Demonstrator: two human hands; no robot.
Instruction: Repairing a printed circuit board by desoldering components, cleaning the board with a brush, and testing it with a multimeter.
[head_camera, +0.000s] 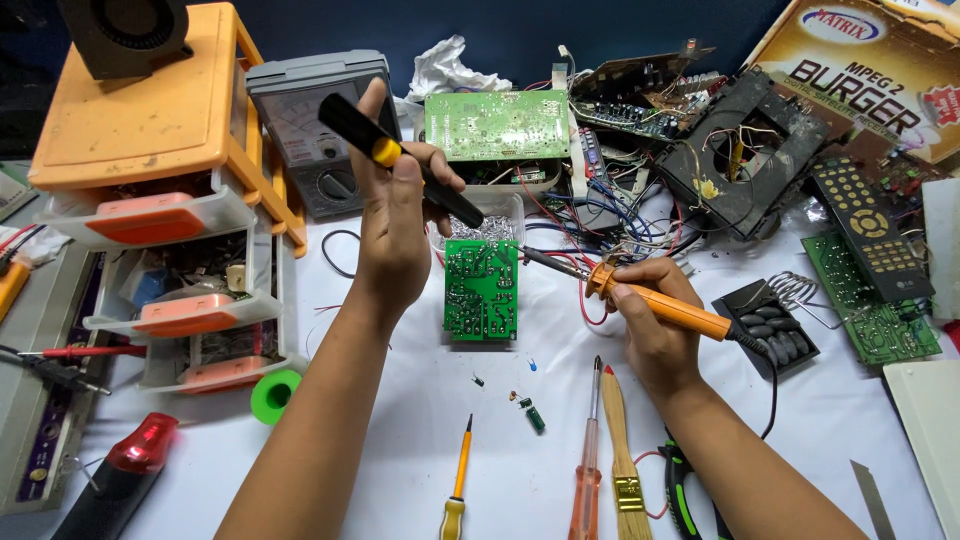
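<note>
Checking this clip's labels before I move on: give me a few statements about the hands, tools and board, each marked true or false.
1. The right hand holds an orange-handled soldering iron. True.
2. The left hand holds a paintbrush. False: it holds a black desoldering pump with a yellow button; the brush lies on the table.
3. The iron's tip points toward the small green circuit board. True.
4. The green board lies inside the orange drawer unit. False: it lies on the white table cover, between the hands.
5. A yellow-handled screwdriver lies untouched near the front edge. True.
</note>
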